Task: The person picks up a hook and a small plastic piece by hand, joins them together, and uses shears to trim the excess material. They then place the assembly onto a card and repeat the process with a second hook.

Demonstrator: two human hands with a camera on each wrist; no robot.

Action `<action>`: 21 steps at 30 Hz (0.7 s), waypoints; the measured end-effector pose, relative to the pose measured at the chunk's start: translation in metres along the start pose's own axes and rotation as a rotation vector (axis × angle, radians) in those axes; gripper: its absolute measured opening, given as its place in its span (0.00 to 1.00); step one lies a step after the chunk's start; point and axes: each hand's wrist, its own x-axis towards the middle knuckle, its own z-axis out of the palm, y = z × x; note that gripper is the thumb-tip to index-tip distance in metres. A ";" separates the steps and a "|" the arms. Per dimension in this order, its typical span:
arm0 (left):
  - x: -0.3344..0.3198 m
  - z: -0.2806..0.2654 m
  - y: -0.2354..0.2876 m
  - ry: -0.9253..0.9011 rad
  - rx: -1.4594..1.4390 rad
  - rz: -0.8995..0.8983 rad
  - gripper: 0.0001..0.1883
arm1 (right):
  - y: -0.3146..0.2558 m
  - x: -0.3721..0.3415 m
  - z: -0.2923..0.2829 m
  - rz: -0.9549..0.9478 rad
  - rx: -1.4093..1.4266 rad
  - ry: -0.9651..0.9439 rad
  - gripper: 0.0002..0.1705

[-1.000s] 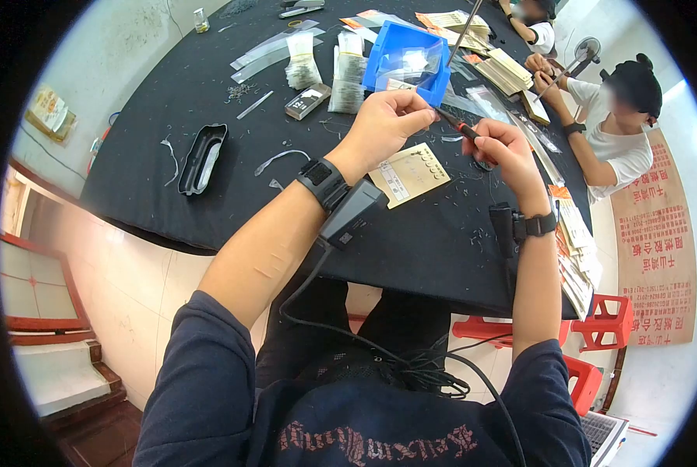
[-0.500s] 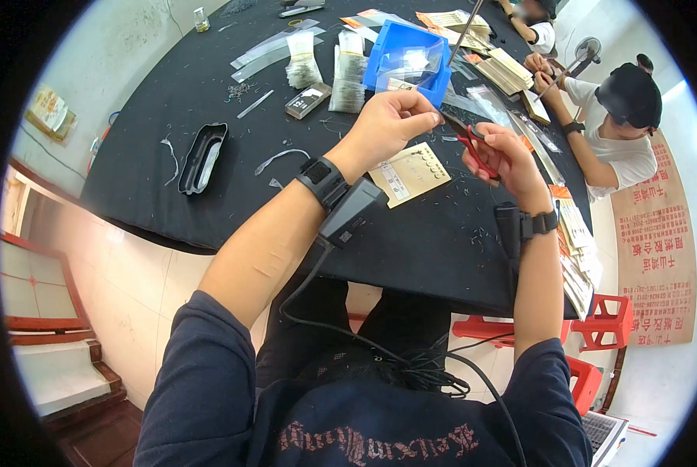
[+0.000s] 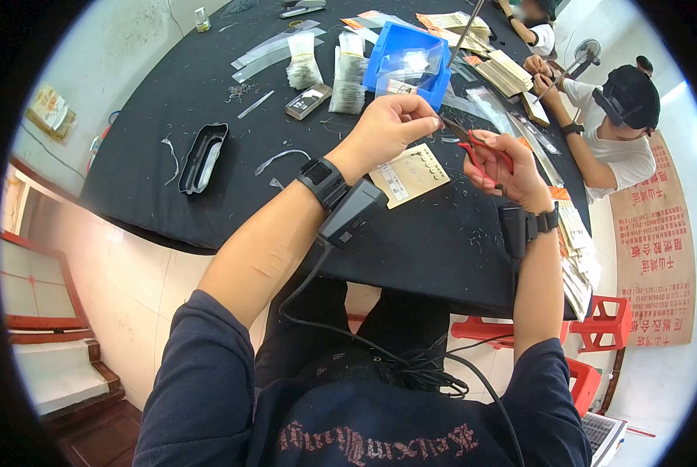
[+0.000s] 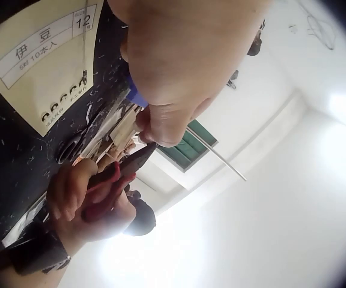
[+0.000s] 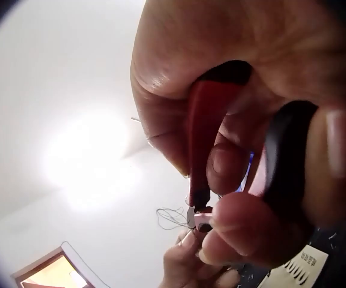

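Note:
My right hand (image 3: 512, 171) holds a pair of red-handled pliers (image 3: 473, 148), the handles spread apart within its fingers. The dark pointed nose reaches the thumb and fingertip of my left hand (image 3: 395, 128). That hand pinches something at its fingertips, too small to make out. In the left wrist view, the tip of the pliers (image 4: 138, 159) is right at the thumb. A cream card (image 3: 411, 175) with printed labels and a row of small dark hooks lies on the black cloth beneath the hands. The right wrist view shows fingers around the red and black handles (image 5: 206, 126).
Beyond my hands stands a blue bin (image 3: 376, 62) with clear bags inside. Bundles of clear packets (image 3: 303, 66) and a small box (image 3: 308, 102) are left of it. A black case (image 3: 197, 167) lies farther left. Card stacks (image 3: 504, 74) line the right side, near another person (image 3: 617, 140).
The right hand has turned, and the pliers' handles have spread apart into view. The pliers' nose stays by the left fingertips. My left hand has dipped slightly.

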 end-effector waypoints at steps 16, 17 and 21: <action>0.000 0.000 -0.001 -0.016 -0.045 -0.003 0.06 | 0.005 0.001 -0.010 0.170 0.296 -0.070 0.24; 0.000 0.000 -0.001 -0.017 -0.052 -0.004 0.06 | 0.005 0.002 -0.010 0.171 0.313 -0.079 0.24; 0.002 -0.002 -0.007 -0.023 -0.077 0.003 0.06 | 0.008 0.005 -0.013 0.169 0.393 -0.138 0.23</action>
